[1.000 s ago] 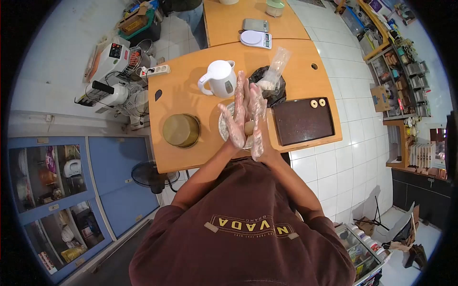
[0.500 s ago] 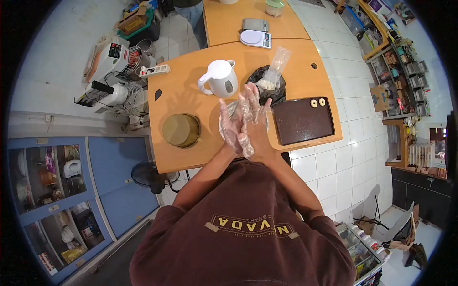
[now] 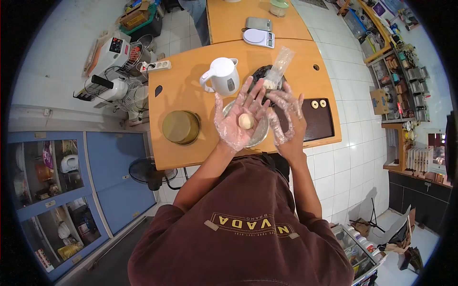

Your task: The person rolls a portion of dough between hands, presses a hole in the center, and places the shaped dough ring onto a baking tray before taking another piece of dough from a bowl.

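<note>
A round, pale dough ball (image 3: 246, 121) rests on the upturned palm of my left hand (image 3: 234, 125), whose fingers are spread. Just to the right is my right hand (image 3: 289, 125), apart from the ball, its fingers curved and separated with nothing seen between them. Clear plastic gloves cover both hands. Beneath them a bowl (image 3: 260, 134) is partly hidden. Two small dough rings (image 3: 318, 103) lie at the top of a dark baking tray (image 3: 318, 125), which my right hand partly covers. Behind the hands a clear bag (image 3: 280, 66) with pale dough leans on a black plastic bag (image 3: 261, 73).
A white kettle (image 3: 224, 78) stands behind my left hand, and a brown round container (image 3: 180, 127) is at the left. Farther back are a white scale (image 3: 258, 38), a grey scale (image 3: 258, 23) and a power strip (image 3: 156, 66). A fan (image 3: 150, 174) stands beside the table.
My hands were pressed together and have parted. The right hand has moved to the right, and the dough ball now shows fully on the left palm.
</note>
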Available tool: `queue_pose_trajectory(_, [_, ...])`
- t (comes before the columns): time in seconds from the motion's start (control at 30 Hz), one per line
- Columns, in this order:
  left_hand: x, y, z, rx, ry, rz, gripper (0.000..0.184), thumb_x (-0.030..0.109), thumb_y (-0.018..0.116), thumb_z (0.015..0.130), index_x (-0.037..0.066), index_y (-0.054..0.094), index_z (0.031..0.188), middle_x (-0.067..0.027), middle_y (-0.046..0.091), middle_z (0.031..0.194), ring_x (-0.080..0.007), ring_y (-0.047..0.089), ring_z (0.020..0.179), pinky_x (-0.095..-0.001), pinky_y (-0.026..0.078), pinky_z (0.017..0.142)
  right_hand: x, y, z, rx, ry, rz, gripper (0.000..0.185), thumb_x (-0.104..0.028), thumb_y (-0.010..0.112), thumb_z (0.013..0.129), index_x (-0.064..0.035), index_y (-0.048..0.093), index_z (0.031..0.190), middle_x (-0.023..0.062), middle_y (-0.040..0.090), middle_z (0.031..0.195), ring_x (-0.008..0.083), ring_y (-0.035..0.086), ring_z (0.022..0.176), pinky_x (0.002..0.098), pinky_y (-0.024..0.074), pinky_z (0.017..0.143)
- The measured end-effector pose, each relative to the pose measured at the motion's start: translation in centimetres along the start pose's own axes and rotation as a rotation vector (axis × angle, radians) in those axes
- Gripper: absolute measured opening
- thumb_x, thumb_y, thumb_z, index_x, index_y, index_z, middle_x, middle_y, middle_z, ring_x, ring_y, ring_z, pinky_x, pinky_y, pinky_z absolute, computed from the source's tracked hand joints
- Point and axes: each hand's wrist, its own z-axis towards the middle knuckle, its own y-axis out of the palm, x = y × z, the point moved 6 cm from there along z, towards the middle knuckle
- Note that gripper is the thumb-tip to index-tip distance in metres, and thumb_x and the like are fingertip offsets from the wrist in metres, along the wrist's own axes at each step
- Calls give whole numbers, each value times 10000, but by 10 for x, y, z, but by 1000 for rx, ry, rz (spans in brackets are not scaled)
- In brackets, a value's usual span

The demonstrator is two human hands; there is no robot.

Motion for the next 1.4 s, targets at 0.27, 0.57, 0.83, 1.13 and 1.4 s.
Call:
queue_pose_trajectory(0.27, [-1, -8, 4, 22, 63, 191, 953, 773, 272, 996, 100, 188, 1664, -155, 203, 1717, -278, 171, 1591, -475, 192, 1291, -4, 31, -24, -118, 35, -114, 444, -219, 827, 854, -90, 707, 1261, 133, 651, 1347, 386, 464, 1457, 648, 87, 1248])
queue_pose_trajectory(0.57, [2, -13, 4, 43, 93, 214, 945, 757, 229, 1010, 60, 221, 1649, -180, 203, 1711, -299, 175, 1588, -480, 185, 1290, 5, 42, -27, -119, 51, -106, 461, -247, 833, 847, -92, 711, 1263, 206, 616, 1407, 383, 480, 1441, 648, 87, 1248])
queue_pose_trajectory(0.83, [-2, -13, 7, 25, -48, 5, 936, 738, 291, 1016, 33, 253, 1631, -188, 281, 1683, -302, 277, 1559, -480, 250, 1280, -20, 36, -18, -201, -48, -131, 534, -278, 819, 865, -79, 672, 1338, 202, 589, 1376, 397, 394, 1486, 606, 110, 1258])
queue_pose_trajectory(1.13, [-1, -8, 11, -30, -16, 24, 973, 753, 306, 1003, 23, 207, 1639, -200, 224, 1701, -301, 196, 1589, -484, 180, 1304, 62, 69, -55, 100, 654, 752, 883, -362, 620, 1041, -58, 69, 1661, 174, 77, 1720, 321, 96, 1596, 465, 148, 1283])
queue_pose_trajectory(1.4, [2, 0, 13, -68, 24, 49, 1014, 780, 292, 985, 29, 151, 1653, -213, 172, 1712, -312, 156, 1598, -478, 131, 1309, 65, 113, -68, -65, 699, 807, 973, -420, 628, 1030, -53, -11, 1665, 168, 115, 1717, 292, 189, 1572, 437, 218, 1267])
